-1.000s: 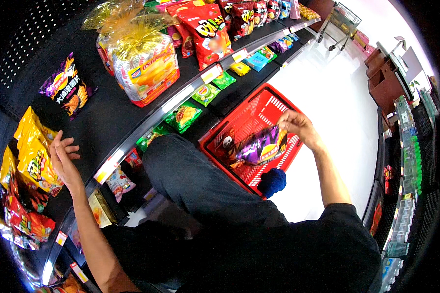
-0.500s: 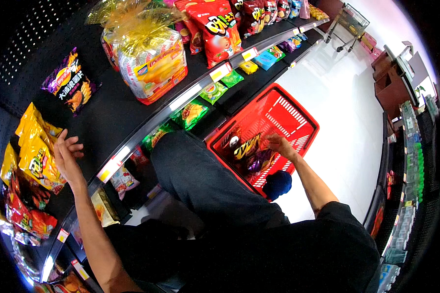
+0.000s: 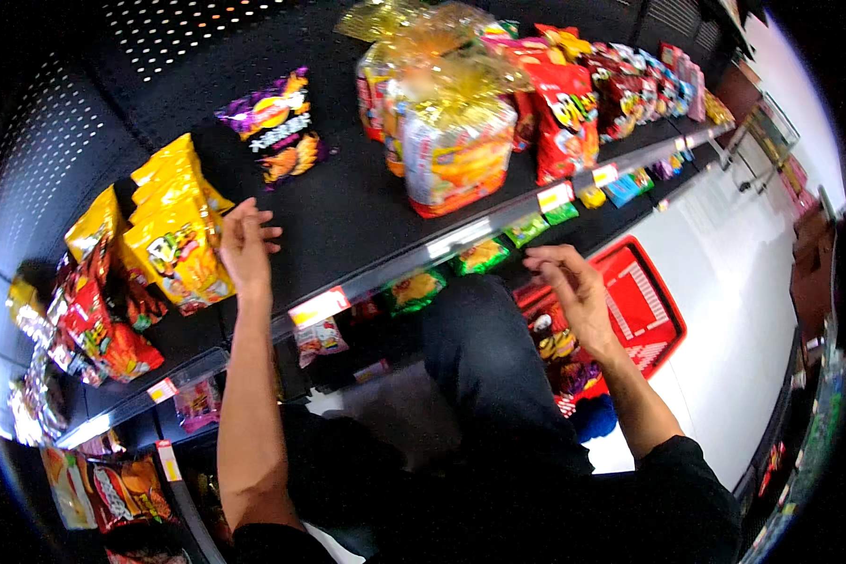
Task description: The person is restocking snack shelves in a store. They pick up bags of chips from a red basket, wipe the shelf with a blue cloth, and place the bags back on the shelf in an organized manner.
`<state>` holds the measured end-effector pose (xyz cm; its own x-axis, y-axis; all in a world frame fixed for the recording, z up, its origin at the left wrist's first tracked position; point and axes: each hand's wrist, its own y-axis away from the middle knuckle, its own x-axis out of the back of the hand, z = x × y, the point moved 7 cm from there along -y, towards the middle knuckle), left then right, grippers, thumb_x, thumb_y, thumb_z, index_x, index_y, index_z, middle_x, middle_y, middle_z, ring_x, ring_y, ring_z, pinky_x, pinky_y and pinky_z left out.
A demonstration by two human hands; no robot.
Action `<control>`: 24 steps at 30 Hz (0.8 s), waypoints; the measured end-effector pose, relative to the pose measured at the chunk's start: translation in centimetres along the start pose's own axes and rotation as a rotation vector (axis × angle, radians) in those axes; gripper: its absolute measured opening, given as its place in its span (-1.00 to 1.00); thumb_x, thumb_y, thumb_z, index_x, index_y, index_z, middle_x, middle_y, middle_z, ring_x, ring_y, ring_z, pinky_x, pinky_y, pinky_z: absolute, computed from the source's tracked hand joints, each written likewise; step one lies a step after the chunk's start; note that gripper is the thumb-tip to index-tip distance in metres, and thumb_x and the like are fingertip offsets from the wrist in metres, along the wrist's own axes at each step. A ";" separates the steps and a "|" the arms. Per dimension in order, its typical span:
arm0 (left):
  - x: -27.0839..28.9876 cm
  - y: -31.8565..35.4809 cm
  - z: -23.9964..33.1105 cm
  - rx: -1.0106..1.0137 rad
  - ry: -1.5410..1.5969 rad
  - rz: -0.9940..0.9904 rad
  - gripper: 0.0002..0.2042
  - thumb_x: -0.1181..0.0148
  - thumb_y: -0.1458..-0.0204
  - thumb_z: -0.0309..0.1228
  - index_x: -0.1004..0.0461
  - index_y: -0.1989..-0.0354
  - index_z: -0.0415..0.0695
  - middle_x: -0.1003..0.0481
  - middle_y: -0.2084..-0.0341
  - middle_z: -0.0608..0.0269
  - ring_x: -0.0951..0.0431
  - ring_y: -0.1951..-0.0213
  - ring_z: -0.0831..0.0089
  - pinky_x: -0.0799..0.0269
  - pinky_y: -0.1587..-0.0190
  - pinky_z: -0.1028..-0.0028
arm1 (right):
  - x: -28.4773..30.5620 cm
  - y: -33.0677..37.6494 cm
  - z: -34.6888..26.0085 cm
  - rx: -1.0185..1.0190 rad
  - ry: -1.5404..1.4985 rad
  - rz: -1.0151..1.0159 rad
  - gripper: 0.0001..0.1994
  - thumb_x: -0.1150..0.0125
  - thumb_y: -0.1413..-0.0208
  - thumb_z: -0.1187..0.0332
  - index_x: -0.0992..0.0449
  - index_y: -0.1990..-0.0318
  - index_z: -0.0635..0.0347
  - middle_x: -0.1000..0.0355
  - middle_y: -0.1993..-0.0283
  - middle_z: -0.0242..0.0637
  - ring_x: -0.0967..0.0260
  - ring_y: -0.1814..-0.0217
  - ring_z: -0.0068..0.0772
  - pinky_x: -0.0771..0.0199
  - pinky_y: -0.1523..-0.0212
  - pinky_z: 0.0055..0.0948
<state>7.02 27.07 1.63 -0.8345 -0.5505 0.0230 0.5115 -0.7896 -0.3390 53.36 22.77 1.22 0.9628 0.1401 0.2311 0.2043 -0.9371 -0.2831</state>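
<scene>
nearest the camera: a dark sleeve and bent dark-trousered knee (image 3: 484,376), with both forearms rising from the lower edge. right hand (image 3: 573,291) hangs above the red basket (image 3: 653,310), fingers loosely curled and part open, gripping nothing; the basket sits on the pale floor just beside the knee and holds several snack bags (image 3: 559,362). left hand (image 3: 244,246) reaches onto the black shelf (image 3: 357,211), fingers spread and lightly bent, empty, its edge just beside or touching the front yellow snack bag (image 3: 180,246); which of the two cannot be told. beyond it lie a purple snack bag (image 3: 274,124) near the perforated back wall and a gold-wrapped multipack (image 3: 451,141) further along. judged risk: the yellow bags lean in a row, so a sideways nudge from the left hand could topple them toward the red bags (image 3: 103,324). hidden or unclear: the basket's near corner behind the right wrist, the lower shelf goods, and the far shelf end, bent by the lens
</scene>
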 end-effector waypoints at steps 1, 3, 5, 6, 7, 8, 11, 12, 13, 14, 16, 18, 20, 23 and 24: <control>0.2 -0.3 -0.2 0.009 0.032 0.015 -0.73 -0.02 -0.28 -0.36 -0.37 -0.09 -0.19 -0.54 0.26 0.17 -0.56 0.44 0.55 -0.45 0.52 0.62 | -2.5 -1.3 -1.9 0.031 -0.054 -0.067 -0.78 -0.01 -0.31 0.48 -0.48 -0.03 0.26 -0.49 0.01 -0.32 -0.43 -0.03 -0.50 -0.45 0.00 -0.49; -0.1 -0.8 -0.9 0.008 0.086 0.021 -0.70 -0.06 -0.25 -0.42 -0.33 -0.11 -0.22 -0.53 0.22 0.17 -0.57 0.42 0.55 -0.45 0.53 0.65 | -7.1 -3.7 -5.0 0.149 -0.087 -0.186 -0.77 -0.04 -0.29 0.47 -0.46 -0.06 0.25 -0.48 -0.03 -0.30 -0.43 -0.04 -0.50 -0.46 0.01 -0.48; -0.3 -1.1 -1.2 0.026 0.007 0.033 -0.63 -0.13 -0.22 -0.32 -0.34 -0.15 -0.19 -0.54 0.20 0.19 -0.60 0.31 0.47 -0.52 0.42 0.57 | -11.6 -6.8 -6.3 0.198 -0.170 -0.247 -0.72 -0.07 -0.28 0.47 -0.41 -0.12 0.23 -0.48 -0.04 -0.28 -0.42 -0.06 -0.51 -0.48 0.04 -0.49; -0.1 -1.1 -1.1 0.033 0.014 0.045 -0.60 -0.15 -0.21 -0.31 -0.33 -0.16 -0.20 -0.53 0.18 0.18 -0.60 0.28 0.45 -0.53 0.41 0.56 | -14.0 -8.6 -6.6 0.177 -0.258 -0.296 -0.70 -0.06 -0.29 0.45 -0.38 -0.15 0.22 -0.45 -0.08 -0.26 -0.39 -0.11 -0.50 -0.47 -0.01 -0.48; -0.2 -1.3 -1.2 0.040 0.028 0.051 -0.57 -0.17 -0.20 -0.30 -0.31 -0.18 -0.22 -0.52 0.16 0.17 -0.60 0.25 0.43 -0.54 0.40 0.55 | -16.1 -10.5 -6.6 0.156 -0.339 -0.340 -0.67 -0.05 -0.30 0.43 -0.35 -0.19 0.21 -0.42 -0.12 -0.25 -0.37 -0.16 -0.48 -0.47 -0.05 -0.46; 0.1 -1.6 -1.5 0.040 0.054 0.040 -0.54 -0.18 -0.19 -0.29 -0.30 -0.20 -0.23 -0.50 0.12 0.15 -0.60 0.22 0.41 -0.55 0.39 0.54 | -17.8 -12.4 -6.8 0.236 -0.266 -0.322 -0.65 -0.08 -0.29 0.42 -0.34 -0.21 0.19 -0.40 -0.15 -0.25 -0.34 -0.19 -0.47 -0.46 -0.07 -0.45; -0.3 -2.0 -1.7 0.027 0.077 0.036 -0.54 -0.14 -0.21 -0.31 -0.26 -0.23 -0.23 -0.49 0.09 0.15 -0.59 0.18 0.37 -0.57 0.34 0.50 | -21.9 -18.3 -7.5 0.370 -0.165 -0.217 -0.64 -0.12 -0.24 0.43 -0.35 -0.18 0.17 -0.40 -0.16 -0.20 -0.36 -0.19 -0.38 -0.48 -0.06 -0.40; -0.8 -2.1 -1.8 0.042 0.076 0.030 -0.55 -0.11 -0.22 -0.34 -0.25 -0.24 -0.22 -0.49 0.07 0.14 -0.59 0.17 0.36 -0.58 0.32 0.48 | -22.7 -20.5 -7.5 0.455 -0.107 -0.145 -0.64 -0.16 -0.19 0.42 -0.37 -0.15 0.18 -0.43 -0.09 -0.18 -0.38 -0.12 -0.28 -0.47 -0.04 -0.34; -1.2 -2.1 -1.8 0.053 0.079 0.024 -0.56 -0.08 -0.23 -0.36 -0.24 -0.25 -0.21 -0.49 0.06 0.13 -0.59 0.16 0.36 -0.58 0.30 0.48 | -23.7 -22.5 -7.8 0.538 -0.053 -0.075 -0.63 -0.20 -0.13 0.41 -0.39 -0.11 0.19 -0.47 -0.03 -0.15 -0.41 -0.04 -0.18 -0.45 -0.01 -0.28; -1.4 -1.9 -1.5 0.086 0.080 0.031 -0.57 -0.07 -0.23 -0.37 -0.24 -0.25 -0.21 -0.48 0.04 0.13 -0.59 0.15 0.36 -0.58 0.29 0.48 | -24.6 -23.7 -9.1 0.601 0.095 0.003 -0.61 -0.21 -0.09 0.38 -0.41 -0.10 0.18 -0.46 -0.01 -0.09 -0.36 -0.03 -0.05 -0.38 -0.08 -0.20; -1.6 -1.6 -1.4 0.136 0.129 0.023 -0.57 -0.06 -0.23 -0.40 -0.23 -0.26 -0.19 -0.46 0.00 0.11 -0.58 0.13 0.38 -0.58 0.28 0.48 | -26.4 -26.1 -10.6 0.606 0.303 -0.015 -0.60 -0.17 -0.11 0.39 -0.39 -0.13 0.17 -0.41 -0.05 -0.08 -0.31 -0.12 -0.07 -0.41 -0.09 -0.18; -1.7 -1.6 -1.8 0.195 0.203 0.026 -0.57 -0.07 -0.22 -0.38 -0.24 -0.24 -0.22 -0.44 -0.03 0.09 -0.58 0.14 0.39 -0.58 0.29 0.48 | -27.9 -27.9 -12.4 0.664 0.407 0.016 -0.60 -0.12 -0.09 0.40 -0.39 -0.12 0.16 -0.40 -0.06 -0.02 -0.28 -0.10 0.07 -0.27 -0.20 -0.12; -2.1 -1.2 -1.6 0.257 0.239 0.039 -0.56 -0.07 -0.22 -0.31 -0.25 -0.21 -0.26 -0.43 -0.04 0.06 -0.58 0.14 0.38 -0.58 0.28 0.46 | -29.5 -29.9 -12.9 0.733 0.554 0.008 -0.60 -0.07 -0.09 0.45 -0.38 -0.13 0.19 -0.40 -0.09 -0.02 -0.28 -0.14 0.05 -0.27 -0.22 -0.11; -2.7 -0.5 -2.5 0.404 0.423 0.017 -0.55 0.00 -0.25 -0.27 -0.20 -0.22 -0.28 -0.41 -0.05 -0.05 -0.58 0.12 0.28 -0.60 0.24 0.37 | -31.3 -32.3 -12.9 0.859 0.715 0.077 -0.59 -0.09 -0.08 0.46 -0.39 -0.14 0.22 -0.44 -0.04 -0.04 -0.31 -0.14 -0.01 -0.27 -0.20 -0.12; -3.2 -0.3 -3.0 0.458 0.491 0.015 -0.56 0.03 -0.26 -0.29 -0.19 -0.22 -0.28 -0.39 -0.07 -0.12 -0.56 0.05 0.18 -0.61 0.19 0.31 | -31.4 -32.9 -12.8 0.912 0.778 0.115 -0.58 -0.11 -0.07 0.45 -0.39 -0.13 0.23 -0.45 -0.01 -0.06 -0.32 -0.13 -0.03 -0.27 -0.19 -0.12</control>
<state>8.89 29.87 -1.15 -0.7678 -0.4604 -0.4455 0.4687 -0.8778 0.0994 14.11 45.08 15.13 0.6831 -0.4544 0.5718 0.4764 -0.3162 -0.8204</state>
